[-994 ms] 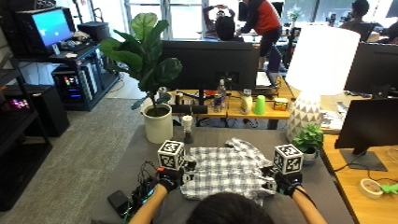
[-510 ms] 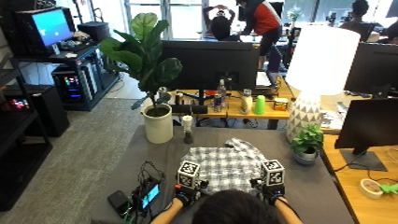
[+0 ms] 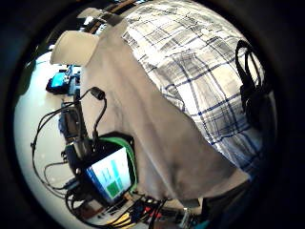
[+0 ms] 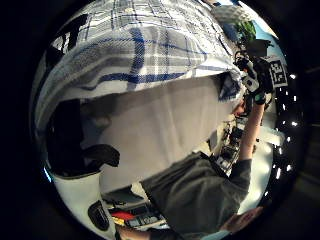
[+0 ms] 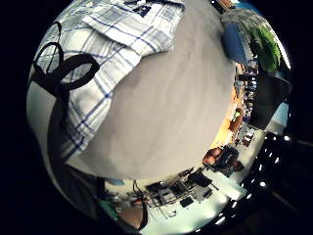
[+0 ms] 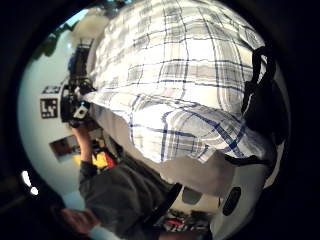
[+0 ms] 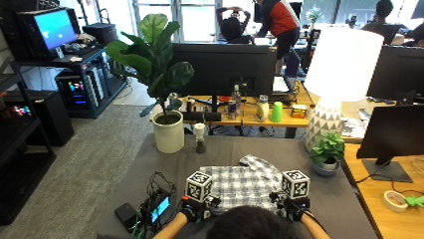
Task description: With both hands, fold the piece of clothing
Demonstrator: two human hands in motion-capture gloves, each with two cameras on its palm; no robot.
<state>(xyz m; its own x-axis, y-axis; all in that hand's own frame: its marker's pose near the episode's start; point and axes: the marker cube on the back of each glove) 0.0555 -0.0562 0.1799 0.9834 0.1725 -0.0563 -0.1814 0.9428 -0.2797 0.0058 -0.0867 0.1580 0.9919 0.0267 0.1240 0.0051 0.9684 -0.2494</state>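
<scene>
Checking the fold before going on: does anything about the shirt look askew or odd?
Only one thing: a sleeve sticks out crooked past the far edge of the plaid shirt instead of lying tucked in. The near hem is raised off the grey table, pinched by the left hand and right hand. No damage shows.

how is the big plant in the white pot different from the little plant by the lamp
The big plant has broad, long leaves on a tall stem; the little plant is a low, bushy clump of small leaves. The big plant's white pot is tall and stands at the far left corner of the grey table; the little plant's pot is squat and sits at the right, beside the lamp. Both are green, potted and upright.
</scene>
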